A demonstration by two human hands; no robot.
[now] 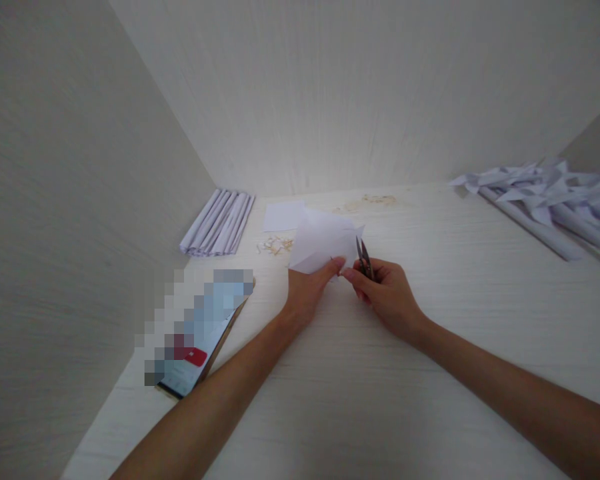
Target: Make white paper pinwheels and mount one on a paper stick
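Observation:
My left hand (pixel 307 293) is closed on a white sheet of paper (pixel 323 237), its thumb over the near edge and the other fingers hidden beneath. The paper is held above the white tabletop, with cuts or folds showing toward its right corner. In my right hand (pixel 393 297) is a small pair of scissors (pixel 364 259), tucked between the fingers with the blades pointing up and away from me. My right thumb and forefinger meet at the paper's near right edge, beside my left thumb. Whether they pinch something small there is too blurred to tell.
Rolled paper tubes (pixel 217 223) lie at the back left. Near them are a square white sheet (pixel 283 216) and several short white-tipped sticks (pixel 277 246). A phone (pixel 220 333) lies by my left forearm. Paper pinwheels (pixel 545 193) on tubes are piled at the right. Walls (pixel 330 100) enclose the table.

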